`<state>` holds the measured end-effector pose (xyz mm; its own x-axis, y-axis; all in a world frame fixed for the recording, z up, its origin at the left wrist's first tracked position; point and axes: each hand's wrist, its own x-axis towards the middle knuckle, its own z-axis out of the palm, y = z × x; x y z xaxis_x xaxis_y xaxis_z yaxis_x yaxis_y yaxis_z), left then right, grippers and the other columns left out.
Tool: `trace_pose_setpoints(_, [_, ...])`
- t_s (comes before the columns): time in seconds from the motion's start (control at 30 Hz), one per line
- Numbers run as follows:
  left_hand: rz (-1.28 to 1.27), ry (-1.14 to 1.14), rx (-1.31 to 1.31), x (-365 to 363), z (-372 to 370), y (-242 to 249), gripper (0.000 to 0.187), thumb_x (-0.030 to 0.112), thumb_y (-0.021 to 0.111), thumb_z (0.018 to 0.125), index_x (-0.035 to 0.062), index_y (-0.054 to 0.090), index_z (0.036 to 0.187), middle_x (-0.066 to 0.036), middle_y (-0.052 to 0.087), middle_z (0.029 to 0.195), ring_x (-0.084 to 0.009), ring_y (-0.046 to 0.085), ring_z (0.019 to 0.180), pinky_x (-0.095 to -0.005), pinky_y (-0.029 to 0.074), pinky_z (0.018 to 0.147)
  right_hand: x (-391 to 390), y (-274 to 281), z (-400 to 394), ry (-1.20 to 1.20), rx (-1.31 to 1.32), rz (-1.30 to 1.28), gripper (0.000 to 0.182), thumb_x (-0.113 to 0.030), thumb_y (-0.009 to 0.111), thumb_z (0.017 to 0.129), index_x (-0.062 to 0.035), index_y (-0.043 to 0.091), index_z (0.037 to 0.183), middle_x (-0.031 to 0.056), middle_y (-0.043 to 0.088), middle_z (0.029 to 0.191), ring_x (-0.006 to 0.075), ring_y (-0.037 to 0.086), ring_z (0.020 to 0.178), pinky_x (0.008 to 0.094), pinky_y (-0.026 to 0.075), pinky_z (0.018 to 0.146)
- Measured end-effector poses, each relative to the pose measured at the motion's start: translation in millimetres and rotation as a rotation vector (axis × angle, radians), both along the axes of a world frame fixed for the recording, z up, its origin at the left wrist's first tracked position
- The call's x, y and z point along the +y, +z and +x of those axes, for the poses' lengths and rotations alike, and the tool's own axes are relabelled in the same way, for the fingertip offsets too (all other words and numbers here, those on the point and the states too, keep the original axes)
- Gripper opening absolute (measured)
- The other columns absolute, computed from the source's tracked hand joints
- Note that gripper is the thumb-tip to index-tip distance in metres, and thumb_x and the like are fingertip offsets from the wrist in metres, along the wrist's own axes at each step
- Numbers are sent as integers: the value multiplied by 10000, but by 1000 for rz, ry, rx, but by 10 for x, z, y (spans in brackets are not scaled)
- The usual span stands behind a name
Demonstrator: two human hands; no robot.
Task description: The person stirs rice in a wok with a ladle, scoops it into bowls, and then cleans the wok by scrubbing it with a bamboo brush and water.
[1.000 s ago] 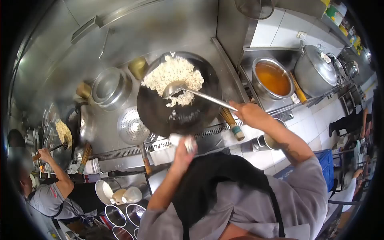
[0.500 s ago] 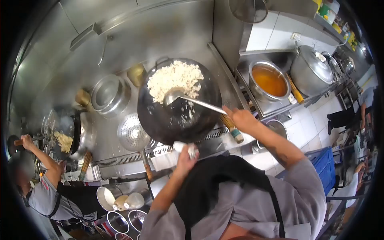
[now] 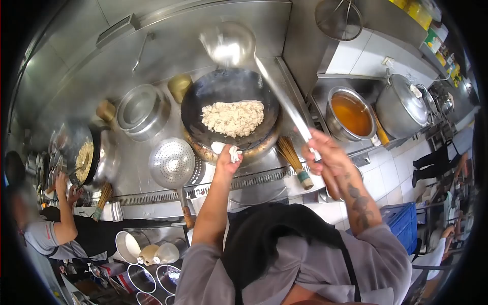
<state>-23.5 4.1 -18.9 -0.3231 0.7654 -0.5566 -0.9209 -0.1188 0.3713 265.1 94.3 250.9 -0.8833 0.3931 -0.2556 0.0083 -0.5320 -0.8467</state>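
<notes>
My left hand (image 3: 226,163) is closed round a folded white cloth (image 3: 223,148) at the near rim of a black wok (image 3: 195,114). A pale, grainy heap that looks like fried rice (image 3: 234,118) lies in the wok. My right hand (image 3: 328,156) is closed on the long handle of a metal ladle (image 3: 231,43), to the right of the wok. The ladle's bowl is up beyond the wok's far rim, away from the rice and smeared by motion.
A perforated skimmer (image 3: 172,162) and a lidded metal pot (image 3: 140,114) are left of the wok; a bamboo brush (image 3: 295,165) is on the right. A bowl of orange liquid (image 3: 351,114) stands beside a large lidded pot (image 3: 401,107). Another person (image 3: 56,229) works at a wok on the far left.
The ladle has risen out of the rice to above the wok's far side. My left hand and the cloth have moved forward to the wok's rim. The rice is gathered nearer the middle.
</notes>
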Motion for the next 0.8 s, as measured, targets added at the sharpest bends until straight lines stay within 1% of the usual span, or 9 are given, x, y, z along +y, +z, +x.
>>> trace_pose_setpoints(0.07, [-21, 59, -32, -14, 33, 82, 62, 151, 550, 860, 100, 551, 825, -54, 573, 709, -184, 546, 609, -302, 452, 468, 88, -601, -193, 36, -183, -72, 412, -228, 531, 967, -129, 424, 1352, -13, 469, 678, 83, 435, 425, 253, 401, 362])
trace_pose_setpoints(0.13, [-37, 42, -8, -28, 22, 97, 59, 154, 558, 856, 102, 553, 829, -55, 578, 719, -184, 548, 616, -301, 452, 471, 368, -1475, -553, 98, -459, 242, 370, -186, 521, 959, -71, 452, 1304, -7, 459, 636, 91, 452, 400, 264, 398, 348])
trace_pose_setpoints(0.23, [-29, 44, 9, -20, 8, 61, 60, 158, 576, 846, 105, 554, 828, -54, 586, 731, -182, 548, 620, -297, 450, 475, 542, -1428, -995, 145, -530, 439, 398, -187, 532, 952, -50, 457, 1318, 29, 517, 658, 110, 469, 392, 283, 406, 353])
trace_pose_setpoints(0.3, [-18, 39, -28, -18, 37, 86, 55, 153, 579, 842, 107, 553, 830, -54, 588, 733, -184, 546, 616, -298, 448, 474, 540, -1275, -1035, 32, -573, 867, 447, -196, 537, 948, -30, 438, 1352, 57, 560, 663, 124, 467, 382, 288, 407, 358])
trace_pose_setpoints(0.5, [-5, 50, -62, -3, 22, 95, 100, 153, 629, 823, 80, 562, 809, -71, 579, 708, -203, 538, 601, -301, 451, 481, 446, -1447, -608, -205, -577, 861, 516, -187, 542, 942, -35, 380, 1407, 53, 552, 612, 120, 484, 403, 293, 408, 366])
trace_pose_setpoints(0.57, [-22, 41, -48, 3, 38, 108, 110, 159, 642, 817, 83, 563, 805, -69, 577, 703, -203, 537, 598, -299, 451, 482, 411, -1668, -572, -179, -530, 619, 428, -168, 533, 944, -15, 437, 1333, 29, 531, 636, 105, 479, 413, 282, 396, 358])
trace_pose_setpoints(0.63, [-48, 36, -59, 9, 16, 125, 131, 178, 665, 807, 94, 565, 806, -68, 576, 703, -206, 534, 595, -301, 451, 486, 253, -1316, -621, 20, -500, 252, 294, -161, 519, 952, 0, 487, 1195, -4, 482, 629, 83, 447, 403, 259, 368, 350])
trace_pose_setpoints(0.67, [-47, 34, -59, 5, 10, 176, 131, 178, 665, 807, 94, 565, 806, -68, 576, 703, -206, 534, 595, -301, 451, 486, 200, -1138, -622, 32, -494, 332, 191, -173, 509, 959, -25, 500, 1079, -27, 442, 602, 72, 415, 392, 247, 348, 349])
trace_pose_setpoints(0.8, [-119, 44, -136, -19, 38, 321, 137, 188, 678, 803, 109, 570, 830, -63, 577, 705, -206, 535, 598, -307, 450, 492, 122, -916, -317, 97, -398, 623, 251, -178, 510, 957, -37, 506, 1164, -17, 472, 614, 81, 436, 395, 256, 354, 352])
